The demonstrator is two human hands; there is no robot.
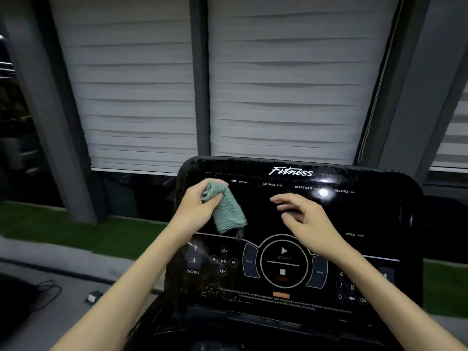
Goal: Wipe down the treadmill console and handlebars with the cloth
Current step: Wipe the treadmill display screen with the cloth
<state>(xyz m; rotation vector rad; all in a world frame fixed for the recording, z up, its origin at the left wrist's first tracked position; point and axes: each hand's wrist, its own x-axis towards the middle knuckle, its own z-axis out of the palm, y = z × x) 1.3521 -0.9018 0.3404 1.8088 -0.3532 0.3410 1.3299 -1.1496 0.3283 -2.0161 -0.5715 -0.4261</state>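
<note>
Because the cloth (226, 211) appears soft, light and limp, it is best bunched firmly in the palm. It is gripped by the left hand (196, 207) against the console (379, 214); the right hand (302, 216) hovers loosely spread, holding nothing.

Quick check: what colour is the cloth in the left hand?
Pale teal-green with a bumpy weave; the cloth shows best in the head view.

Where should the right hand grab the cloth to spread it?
Probably its free lower end, coming from the right. The left hand grips the bunched top of the cloth, while the lower end hangs clear over the console, facing the open right hand.
</note>
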